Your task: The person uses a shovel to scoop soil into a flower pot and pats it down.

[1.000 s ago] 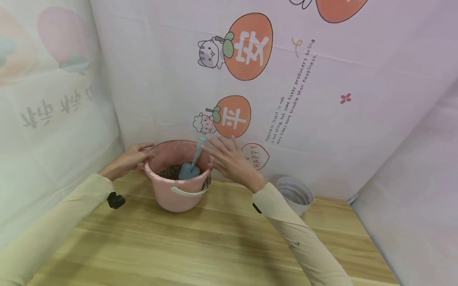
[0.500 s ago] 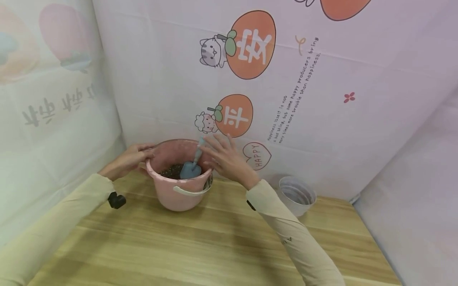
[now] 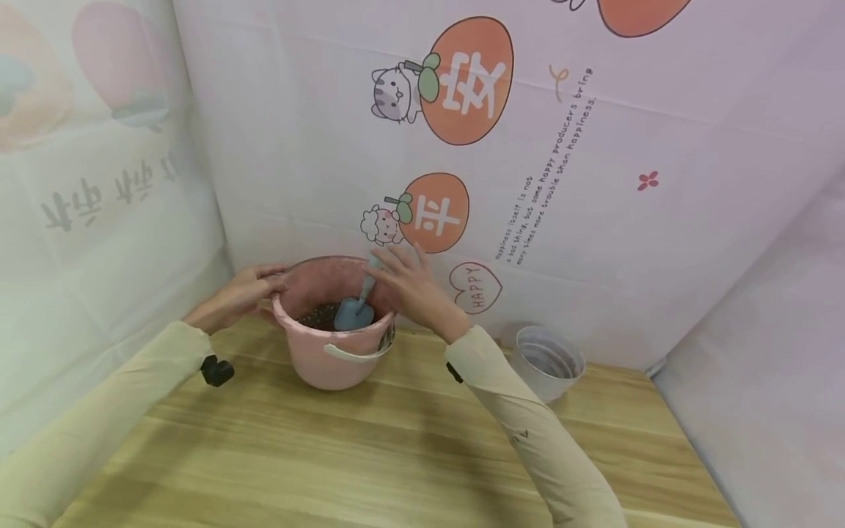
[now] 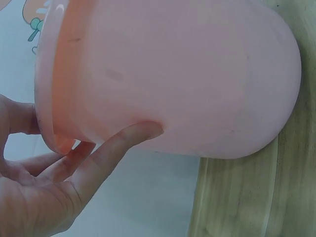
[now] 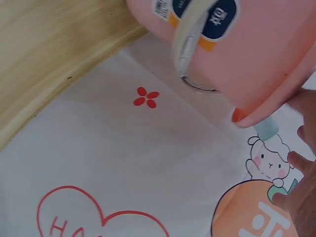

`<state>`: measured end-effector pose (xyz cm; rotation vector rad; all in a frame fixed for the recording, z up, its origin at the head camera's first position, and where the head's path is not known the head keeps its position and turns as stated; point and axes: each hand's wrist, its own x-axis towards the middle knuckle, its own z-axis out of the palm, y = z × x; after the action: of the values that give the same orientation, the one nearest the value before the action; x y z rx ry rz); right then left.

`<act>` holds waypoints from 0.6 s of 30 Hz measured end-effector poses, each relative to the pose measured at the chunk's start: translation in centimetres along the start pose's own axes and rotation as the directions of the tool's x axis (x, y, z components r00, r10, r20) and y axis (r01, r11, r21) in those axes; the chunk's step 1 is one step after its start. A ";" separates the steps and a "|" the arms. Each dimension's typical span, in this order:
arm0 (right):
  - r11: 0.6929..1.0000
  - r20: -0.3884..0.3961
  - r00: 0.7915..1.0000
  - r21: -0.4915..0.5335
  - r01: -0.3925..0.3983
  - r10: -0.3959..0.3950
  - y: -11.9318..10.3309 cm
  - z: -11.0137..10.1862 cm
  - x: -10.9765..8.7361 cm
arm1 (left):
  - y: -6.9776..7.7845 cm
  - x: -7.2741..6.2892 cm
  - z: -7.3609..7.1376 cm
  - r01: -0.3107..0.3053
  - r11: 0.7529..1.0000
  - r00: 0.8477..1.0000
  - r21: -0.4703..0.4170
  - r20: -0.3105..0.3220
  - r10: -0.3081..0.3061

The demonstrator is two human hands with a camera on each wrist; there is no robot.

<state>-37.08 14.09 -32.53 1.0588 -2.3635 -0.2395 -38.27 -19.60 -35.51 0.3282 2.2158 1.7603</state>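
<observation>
The tabletop (image 3: pixel 297 455) carries the pink bucket (image 3: pixel 330 359), with the whitish pot (image 3: pixel 538 378) to the bucket's right. Your left hand (image 3: pixel 240 293) clamps the bucket's left rim; your right hand (image 3: pixel 419 293) — fingers spread apart — is at its right rim. The blue trowel (image 3: pixel 354 314) leans inside the bucket.

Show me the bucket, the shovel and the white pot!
Bucket (image 3: pixel 323 369): head view, on its front wall.
Shovel (image 3: pixel 353 314): head view, on its blade.
White pot (image 3: pixel 554 387): head view, on its outer wall.
</observation>
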 end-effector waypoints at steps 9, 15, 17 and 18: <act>0.998 0.077 0.997 -0.052 0.031 -0.027 -0.3 -0.4 0.7 | 0.5 0.2 1.0 0.003 1.000 1.000 0.006 -0.010 -0.003; 1.000 0.156 0.988 -0.020 0.020 -0.017 -0.5 -0.7 1.3 | 0.6 0.5 1.5 -0.004 1.000 1.000 0.022 -0.001 0.004; 1.000 0.190 0.982 -0.003 0.010 -0.009 -0.5 -0.7 1.5 | 0.6 0.6 1.7 -0.002 1.000 1.000 0.015 0.001 0.002; 1.000 0.206 0.979 0.003 0.002 -0.003 -0.6 -0.7 1.6 | 0.6 0.6 1.8 -0.001 1.000 1.000 0.009 0.005 0.001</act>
<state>-37.20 12.59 -31.49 1.0842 -2.5460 -0.3628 -38.20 -17.63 -35.38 0.3352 2.2218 1.7488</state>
